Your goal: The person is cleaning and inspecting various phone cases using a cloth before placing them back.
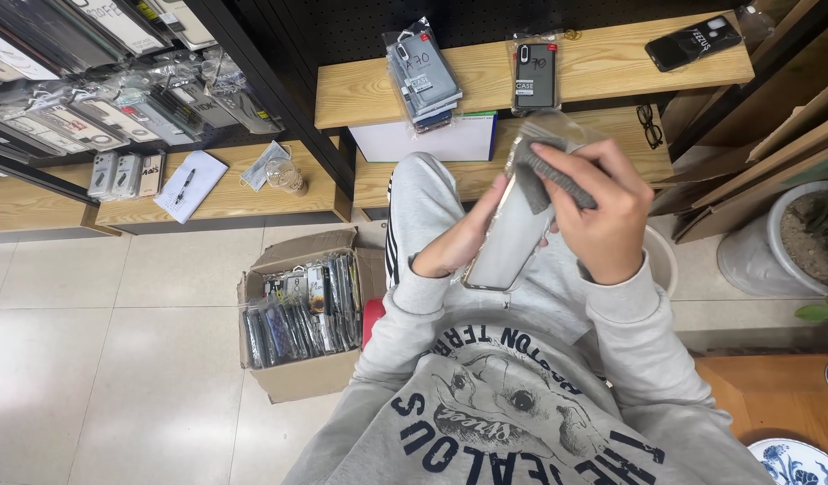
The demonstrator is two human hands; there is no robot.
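two hands: both at work over the person's lap, near the middle of the view, a little toward 2 o'clock.
left hand (463,242): curled around the left edge of a pale grey phone case in a clear plastic sleeve (508,238), gripping it from the side and below.
right hand (602,211): closed on a dark grey woven cloth (550,175), pressing it against the upper end of the case.
case: held tilted above the grey-trousered knee, long axis running from 7 o'clock to 1 o'clock, clear of the counter.
counter: light wooden counter (360,90) lies at 12 o'clock, beyond the knee.
on the counter: a fanned stack of packaged phone cases (423,72) just beside a single dark packaged case (535,76); a black phone case (697,43) well apart at 1 o'clock.
lower shelf: black-framed glasses (649,126) at 2 o'clock.
floor: open brown cardboard box (297,382) packed with sleeved cases at 8 o'clock of the hands.
left bench: white notepad with a pen (191,184) at 10 o'clock.
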